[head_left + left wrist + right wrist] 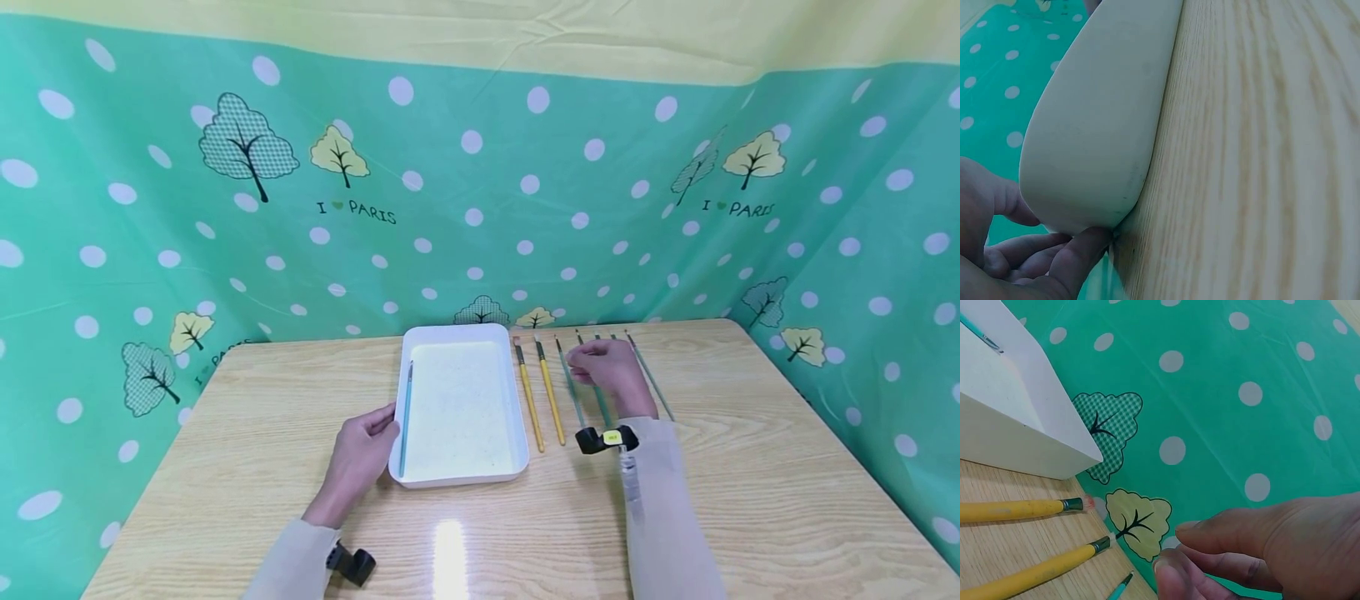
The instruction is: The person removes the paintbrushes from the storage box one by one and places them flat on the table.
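A white rectangular tray (465,481) stands on the table with a thin teal paintbrush (407,417) lying along its left inner side. My left hand (360,450) holds the tray's left wall, thumb and fingers against it in the left wrist view. Right of the tray, two yellow-handled paintbrushes (528,396) lie side by side. Several slim teal paintbrushes (570,383) lie further right. Over these hovers my right hand (611,371), its fingers bent and nothing visible between thumb and forefinger. It partly hides some of the teal brushes.
The wooden table (300,517) meets a green dotted cloth (465,167) at its back edge. This cloth also hangs at both sides. Another teal brush (651,379) lies just right of my right hand.
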A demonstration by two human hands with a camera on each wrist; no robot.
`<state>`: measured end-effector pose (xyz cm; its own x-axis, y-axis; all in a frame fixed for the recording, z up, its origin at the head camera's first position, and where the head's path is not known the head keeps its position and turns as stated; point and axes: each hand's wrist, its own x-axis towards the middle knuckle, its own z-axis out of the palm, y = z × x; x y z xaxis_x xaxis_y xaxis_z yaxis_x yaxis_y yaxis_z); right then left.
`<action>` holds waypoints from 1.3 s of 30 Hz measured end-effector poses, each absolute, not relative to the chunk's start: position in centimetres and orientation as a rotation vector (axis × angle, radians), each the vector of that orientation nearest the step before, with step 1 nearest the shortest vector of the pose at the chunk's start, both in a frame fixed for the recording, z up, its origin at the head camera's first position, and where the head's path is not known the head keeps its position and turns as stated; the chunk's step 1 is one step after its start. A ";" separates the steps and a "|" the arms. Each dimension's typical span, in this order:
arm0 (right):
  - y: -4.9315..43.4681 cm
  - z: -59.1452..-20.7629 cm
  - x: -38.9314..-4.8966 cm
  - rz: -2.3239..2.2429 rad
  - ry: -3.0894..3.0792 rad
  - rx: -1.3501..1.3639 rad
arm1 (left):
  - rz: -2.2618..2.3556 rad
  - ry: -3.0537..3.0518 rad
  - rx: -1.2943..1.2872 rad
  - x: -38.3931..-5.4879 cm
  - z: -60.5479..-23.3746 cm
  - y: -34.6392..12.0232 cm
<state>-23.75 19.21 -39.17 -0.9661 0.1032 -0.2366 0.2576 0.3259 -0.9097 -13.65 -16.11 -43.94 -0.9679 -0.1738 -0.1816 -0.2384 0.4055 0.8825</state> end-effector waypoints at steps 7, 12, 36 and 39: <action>18.6 -38.8 -23.5 -1.713 2.424 0.323 | 1.675 2.593 -0.351 -13.6 -43.9 -16.0; 18.1 -38.6 -23.4 -1.710 2.409 0.301 | 1.676 2.597 -0.352 -13.5 -43.9 -16.0; 16.1 -38.7 -23.4 -1.693 2.375 0.212 | 1.666 2.588 -0.358 -13.6 -43.9 -16.1; 15.8 -38.6 -23.5 -1.694 2.371 0.211 | 1.672 2.583 -0.354 -13.6 -43.9 -16.1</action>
